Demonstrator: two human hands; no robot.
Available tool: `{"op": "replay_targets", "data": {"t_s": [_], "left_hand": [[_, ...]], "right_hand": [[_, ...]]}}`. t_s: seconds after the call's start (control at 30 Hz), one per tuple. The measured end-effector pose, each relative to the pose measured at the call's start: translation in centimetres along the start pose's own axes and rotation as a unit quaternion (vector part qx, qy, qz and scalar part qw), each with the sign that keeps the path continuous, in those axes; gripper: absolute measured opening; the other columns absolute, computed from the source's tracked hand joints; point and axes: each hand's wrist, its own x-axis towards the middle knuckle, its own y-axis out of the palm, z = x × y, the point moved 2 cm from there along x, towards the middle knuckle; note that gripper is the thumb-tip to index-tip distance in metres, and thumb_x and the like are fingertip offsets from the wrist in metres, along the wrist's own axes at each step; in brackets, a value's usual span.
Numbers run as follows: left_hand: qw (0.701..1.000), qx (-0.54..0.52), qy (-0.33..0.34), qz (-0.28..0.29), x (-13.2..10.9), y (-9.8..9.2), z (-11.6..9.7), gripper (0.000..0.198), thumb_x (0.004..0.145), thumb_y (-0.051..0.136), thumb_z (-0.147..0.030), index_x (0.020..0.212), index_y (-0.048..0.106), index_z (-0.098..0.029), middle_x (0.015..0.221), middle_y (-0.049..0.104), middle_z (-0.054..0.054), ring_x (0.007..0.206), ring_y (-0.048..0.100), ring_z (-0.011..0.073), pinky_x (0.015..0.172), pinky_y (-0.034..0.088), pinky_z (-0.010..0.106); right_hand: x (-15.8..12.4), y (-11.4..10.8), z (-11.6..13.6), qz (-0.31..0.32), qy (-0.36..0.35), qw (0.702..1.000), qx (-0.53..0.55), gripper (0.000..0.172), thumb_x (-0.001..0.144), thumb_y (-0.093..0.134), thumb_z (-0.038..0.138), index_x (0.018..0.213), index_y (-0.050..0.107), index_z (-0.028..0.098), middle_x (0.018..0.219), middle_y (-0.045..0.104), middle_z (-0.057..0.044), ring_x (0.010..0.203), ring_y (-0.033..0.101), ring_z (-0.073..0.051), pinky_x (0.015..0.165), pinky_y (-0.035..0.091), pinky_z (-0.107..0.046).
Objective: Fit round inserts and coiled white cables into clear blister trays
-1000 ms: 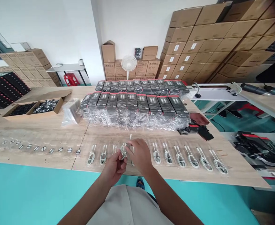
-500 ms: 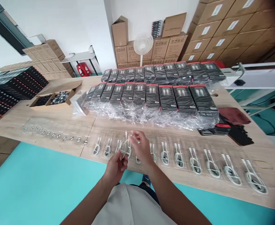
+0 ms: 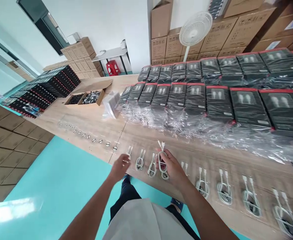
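My right hand (image 3: 170, 165) grips a coiled white cable (image 3: 162, 161) by its side, with the two plug ends pointing up, over the row on the table. My left hand (image 3: 120, 166) is at the row's left end, its fingers curled beside a coiled cable (image 3: 129, 151) lying there; whether it pinches anything is too small to make out. More coiled cables, such as this one (image 3: 140, 163) and this one (image 3: 224, 191), lie in clear plastic trays along the front edge.
Wrapped black boxes (image 3: 178, 95) stand in two rows behind the cables. Farther left are round labels in clear plastic (image 3: 100, 141), an open carton (image 3: 91, 98) of small parts and stacked black boxes (image 3: 53, 86). A white fan (image 3: 195, 29) stands behind.
My hands have moved apart: the right now holds the cable alone, and the left has let go and moved left. The view has turned toward the left.
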Motion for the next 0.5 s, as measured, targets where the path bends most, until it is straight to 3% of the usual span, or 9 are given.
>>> {"op": "replay_targets", "data": {"t_s": [0.07, 0.1, 0.17, 0.23, 0.3, 0.4, 0.5], "left_hand": [[0.995, 0.086, 0.037, -0.044, 3.6, -5.6, 1.2, 0.027, 0.073, 0.065, -0.014, 0.096, 0.058, -0.025, 0.109, 0.058, 0.009, 0.108, 0.053, 0.0272, 0.087, 0.043, 0.039], [0.974, 0.207, 0.069, -0.055, 5.3, -7.8, 1.7, 0.029, 0.073, 0.061, -0.009, 0.097, 0.058, -0.024, 0.112, 0.058, 0.010, 0.115, 0.049, 0.0289, 0.092, 0.039, 0.042], [0.898, 0.416, 0.143, -0.023, 8.5, -10.6, 3.1, 0.035, 0.071, 0.056, -0.001, 0.099, 0.061, -0.022, 0.116, 0.058, 0.012, 0.119, 0.045, 0.0312, 0.096, 0.035, 0.046], [0.812, 0.536, 0.224, 0.048, 10.7, -11.5, 4.6, 0.037, 0.071, 0.055, 0.001, 0.100, 0.063, -0.020, 0.115, 0.059, 0.013, 0.116, 0.047, 0.0316, 0.097, 0.033, 0.048], [0.767, 0.565, 0.286, 0.106, 12.0, -11.4, 5.7, 0.031, 0.074, 0.053, 0.001, 0.095, 0.065, -0.019, 0.106, 0.062, 0.014, 0.110, 0.051, 0.0302, 0.097, 0.032, 0.048], [0.749, 0.556, 0.329, 0.148, 12.5, -11.1, 6.1, 0.025, 0.079, 0.050, 0.000, 0.084, 0.067, -0.019, 0.088, 0.065, 0.010, 0.097, 0.055, 0.0262, 0.101, 0.028, 0.049], [0.741, 0.516, 0.400, 0.156, 11.6, -11.2, 4.5, 0.024, 0.084, 0.049, -0.005, 0.086, 0.066, -0.021, 0.083, 0.065, 0.005, 0.086, 0.057, 0.0213, 0.106, 0.023, 0.048]], "right_hand": [[1.2, 1.6, -0.6, 0.001, 0.029, 0.999, -0.034, 0.044, 0.084, 0.056, 0.052, 0.118, 0.053, 0.024, 0.070, 0.059, 0.003, 0.053, 0.054, -0.013, 0.051, 0.040, -0.027], [1.8, 2.8, -1.1, -0.004, 0.044, 0.998, -0.042, 0.043, 0.084, 0.056, 0.051, 0.118, 0.052, 0.025, 0.070, 0.059, 0.003, 0.053, 0.054, -0.014, 0.050, 0.040, -0.027], [2.9, 5.6, -2.1, -0.022, 0.067, 0.996, -0.050, 0.041, 0.082, 0.057, 0.048, 0.116, 0.052, 0.024, 0.069, 0.059, 0.003, 0.054, 0.054, -0.014, 0.049, 0.041, -0.026], [4.1, 8.7, -3.0, -0.042, 0.085, 0.993, -0.064, 0.038, 0.080, 0.058, 0.046, 0.111, 0.053, 0.024, 0.070, 0.061, 0.002, 0.056, 0.054, -0.014, 0.048, 0.041, -0.025], [5.0, 11.4, -3.6, -0.057, 0.099, 0.990, -0.078, 0.035, 0.080, 0.058, 0.046, 0.106, 0.055, 0.023, 0.073, 0.063, 0.001, 0.058, 0.055, -0.014, 0.048, 0.043, -0.025], [5.6, 14.1, -3.7, -0.082, 0.091, 0.990, -0.073, 0.030, 0.081, 0.058, 0.046, 0.100, 0.057, 0.023, 0.077, 0.065, -0.001, 0.061, 0.056, -0.014, 0.050, 0.044, -0.025], [5.6, 15.2, -3.4, -0.139, 0.066, 0.987, -0.056, 0.028, 0.081, 0.058, 0.045, 0.098, 0.057, 0.023, 0.074, 0.062, 0.000, 0.058, 0.054, -0.014, 0.046, 0.042, -0.024]]}}
